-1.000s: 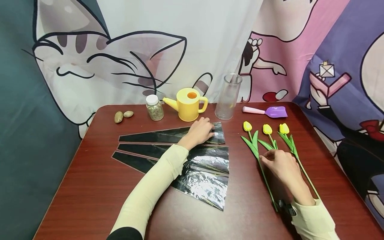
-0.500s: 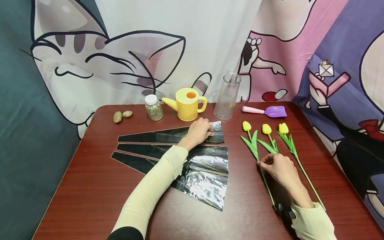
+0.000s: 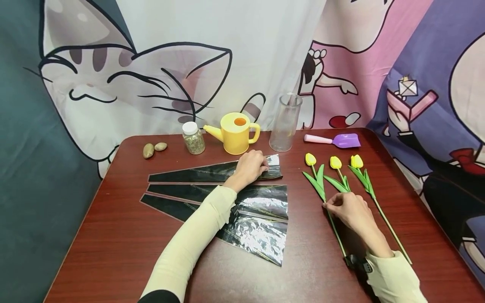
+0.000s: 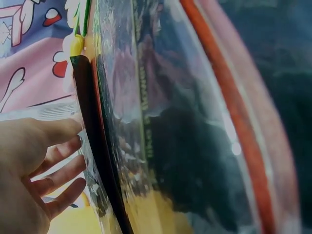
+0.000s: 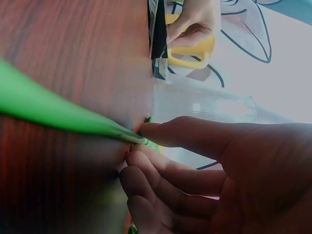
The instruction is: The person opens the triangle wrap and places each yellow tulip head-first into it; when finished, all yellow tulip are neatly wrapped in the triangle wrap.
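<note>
Three yellow artificial tulips lie side by side on the red-brown table (image 3: 113,235). My right hand (image 3: 330,205) pinches the green stem (image 3: 338,237) of the leftmost tulip (image 3: 311,159) just below its leaves. The right wrist view shows thumb and fingertips (image 5: 139,144) closed on that stem (image 5: 63,114). My left hand (image 3: 261,167) rests on the wide end of the top sheet of several black shiny wrappers (image 3: 261,202) fanned on the table. In the left wrist view its fingers (image 4: 58,165) are nearly straight and touch the wrapper's edge (image 4: 161,146).
Along the back edge stand a small jar (image 3: 193,137), a yellow watering can (image 3: 235,133) and a clear glass vase (image 3: 285,122). Two stones (image 3: 153,148) lie at the back left, a purple scoop (image 3: 337,140) at the back right. A cartoon cloth hangs behind.
My right hand slid left from the middle tulip's stem to the leftmost stem and closed on it. My left hand stayed on the top wrapper, whose end crinkled slightly.
</note>
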A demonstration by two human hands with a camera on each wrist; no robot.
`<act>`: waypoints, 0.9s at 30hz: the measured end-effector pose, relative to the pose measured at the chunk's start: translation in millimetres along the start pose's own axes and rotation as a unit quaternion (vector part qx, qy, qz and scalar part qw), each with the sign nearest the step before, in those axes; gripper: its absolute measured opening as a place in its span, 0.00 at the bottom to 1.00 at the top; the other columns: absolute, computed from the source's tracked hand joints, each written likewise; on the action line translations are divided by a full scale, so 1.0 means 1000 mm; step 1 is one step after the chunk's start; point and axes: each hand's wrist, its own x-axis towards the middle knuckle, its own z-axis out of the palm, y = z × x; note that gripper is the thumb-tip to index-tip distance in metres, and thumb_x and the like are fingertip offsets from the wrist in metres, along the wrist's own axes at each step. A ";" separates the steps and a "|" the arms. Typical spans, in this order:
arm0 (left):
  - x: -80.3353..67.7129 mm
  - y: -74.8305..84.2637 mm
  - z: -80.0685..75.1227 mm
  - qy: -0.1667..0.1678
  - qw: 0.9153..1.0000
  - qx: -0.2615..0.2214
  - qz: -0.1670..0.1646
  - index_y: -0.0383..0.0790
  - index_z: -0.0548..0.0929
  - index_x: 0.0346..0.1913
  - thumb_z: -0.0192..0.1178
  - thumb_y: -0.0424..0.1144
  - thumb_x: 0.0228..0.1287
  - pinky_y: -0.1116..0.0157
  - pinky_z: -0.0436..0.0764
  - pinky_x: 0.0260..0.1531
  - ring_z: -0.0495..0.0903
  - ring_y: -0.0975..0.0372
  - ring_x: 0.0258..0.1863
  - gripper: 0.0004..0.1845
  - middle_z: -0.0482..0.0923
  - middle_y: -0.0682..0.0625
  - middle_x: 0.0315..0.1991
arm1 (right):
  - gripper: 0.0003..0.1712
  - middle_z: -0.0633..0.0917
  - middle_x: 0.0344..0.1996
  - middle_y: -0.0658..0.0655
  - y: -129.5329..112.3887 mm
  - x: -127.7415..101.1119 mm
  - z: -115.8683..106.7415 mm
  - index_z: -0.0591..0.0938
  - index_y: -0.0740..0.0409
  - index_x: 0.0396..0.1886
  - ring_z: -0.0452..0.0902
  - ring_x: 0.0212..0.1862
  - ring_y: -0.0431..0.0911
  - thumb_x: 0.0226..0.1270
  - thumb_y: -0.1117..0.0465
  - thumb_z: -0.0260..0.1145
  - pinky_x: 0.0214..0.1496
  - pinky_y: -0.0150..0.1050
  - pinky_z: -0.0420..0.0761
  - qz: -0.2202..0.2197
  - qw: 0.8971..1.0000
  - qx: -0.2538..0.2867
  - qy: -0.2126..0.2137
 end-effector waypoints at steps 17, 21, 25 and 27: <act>-0.003 0.003 -0.003 0.003 1.000 -0.004 0.008 0.51 0.89 0.34 0.67 0.43 0.64 0.61 0.76 0.43 0.77 0.60 0.41 0.03 0.78 0.56 0.36 | 0.09 0.82 0.17 0.52 0.002 0.001 -0.003 0.87 0.61 0.30 0.79 0.18 0.44 0.62 0.58 0.70 0.21 0.38 0.80 0.010 0.993 0.119 -0.013; -0.003 0.003 -0.003 0.002 1.000 -0.004 0.008 0.51 0.88 0.34 0.67 0.43 0.64 0.61 0.76 0.43 0.77 0.60 0.41 0.03 0.78 0.56 0.36 | 0.10 0.83 0.17 0.53 0.001 0.002 -0.004 0.87 0.63 0.30 0.79 0.17 0.45 0.62 0.59 0.71 0.20 0.37 0.80 0.002 0.991 0.132 0.011; -0.002 0.003 -0.004 0.003 1.000 -0.001 0.007 0.52 0.88 0.34 0.67 0.44 0.64 0.62 0.76 0.43 0.77 0.60 0.41 0.03 0.78 0.56 0.36 | 0.09 0.83 0.18 0.53 0.001 0.003 -0.003 0.87 0.64 0.31 0.80 0.19 0.45 0.62 0.60 0.71 0.19 0.37 0.80 -0.010 0.989 0.143 0.023; -0.002 0.004 -0.004 0.003 1.000 0.001 0.006 0.52 0.88 0.34 0.67 0.44 0.64 0.62 0.76 0.43 0.77 0.60 0.41 0.03 0.78 0.56 0.35 | 0.09 0.84 0.18 0.54 0.001 0.003 -0.003 0.88 0.64 0.32 0.80 0.19 0.45 0.62 0.61 0.71 0.19 0.37 0.80 -0.011 0.989 0.149 0.024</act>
